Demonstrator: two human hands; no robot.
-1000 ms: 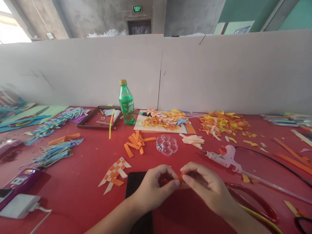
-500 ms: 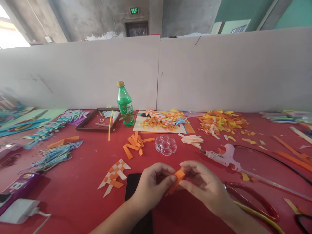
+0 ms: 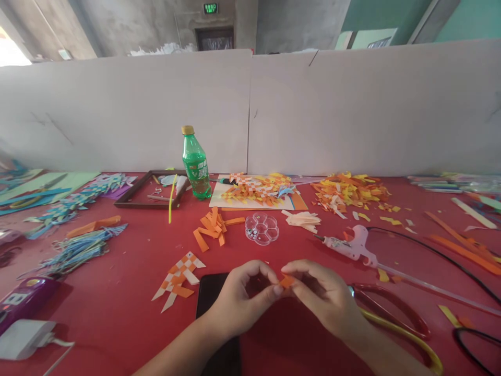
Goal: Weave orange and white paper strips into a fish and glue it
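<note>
Between my fingertips is a small folded orange paper strip [image 3: 287,282]. My left hand [image 3: 250,292] pinches its left side, and my right hand [image 3: 324,292] pinches its right side; the fingers cover much of it. Under my left wrist lies a black phone [image 3: 209,295]. To the left rests a woven orange-and-white paper fish [image 3: 180,277]. Beyond my hands are loose orange paper strips [image 3: 213,227], a clear flower-shaped case [image 3: 262,228] with small beads, and a bundle of pale strips [image 3: 303,220].
A pink glue gun [image 3: 352,248] and red-handled pliers [image 3: 395,308] lie at right. Behind stand a green bottle [image 3: 196,167], a dark frame [image 3: 121,201], woven fish on white card [image 3: 219,201] and an orange-yellow paper pile [image 3: 352,192]. A white partition [image 3: 332,115] closes the back.
The folded orange strip has been turned and lowered between my fingers, so less of it shows. My fingertips are closer together. The whole view has shifted slightly.
</note>
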